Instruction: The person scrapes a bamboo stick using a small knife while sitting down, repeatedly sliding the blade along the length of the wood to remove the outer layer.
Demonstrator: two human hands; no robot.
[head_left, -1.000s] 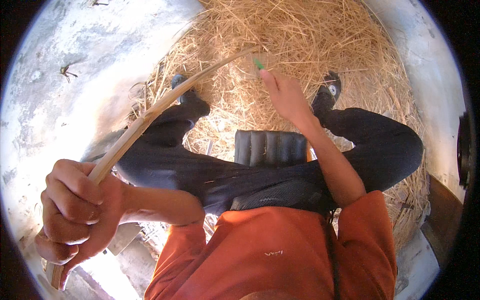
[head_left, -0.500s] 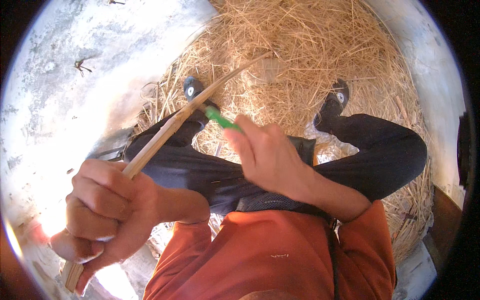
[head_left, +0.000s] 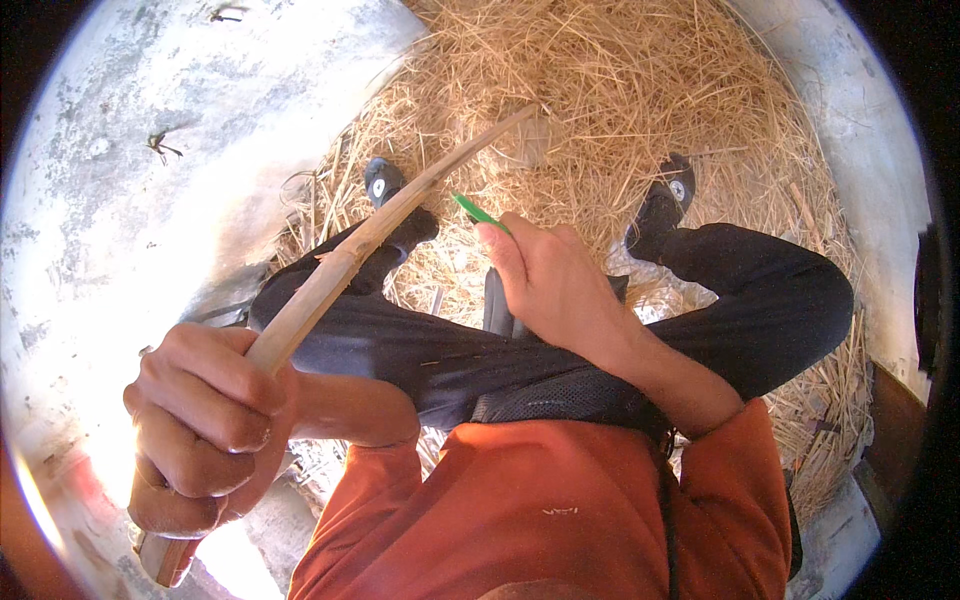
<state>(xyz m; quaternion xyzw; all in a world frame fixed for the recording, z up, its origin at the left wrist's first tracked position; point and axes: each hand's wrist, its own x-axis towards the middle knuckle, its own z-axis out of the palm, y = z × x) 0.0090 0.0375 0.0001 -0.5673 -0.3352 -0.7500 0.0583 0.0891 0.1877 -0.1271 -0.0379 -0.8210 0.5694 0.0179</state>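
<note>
My left hand [head_left: 205, 420], at the lower left, is wrapped tightly round the thick end of a long pale wooden stick [head_left: 318, 285]. From the fist the stick slants up and to the right, thinning toward a slightly curved tip over the straw. Partway along it is a rough, splintered knot. My right hand [head_left: 565, 285] is closed on a slim green tool [head_left: 480, 214], just right of the stick and apart from it. Only the narrow green end sticks out past the thumb; the rest is hidden in the palm, and its exact kind is unclear.
Dry straw [head_left: 600, 80] covers the ground between and beyond my dark shoes. My bent legs in black trousers [head_left: 760, 290] lie below the hands. A pale, stained surface [head_left: 200, 180] runs along the left, and a whitish wall [head_left: 880, 180] curves up at the right.
My right hand and the green tool have drawn away from the stick, slightly up and to the right. The stick has turned a little in my left fist.
</note>
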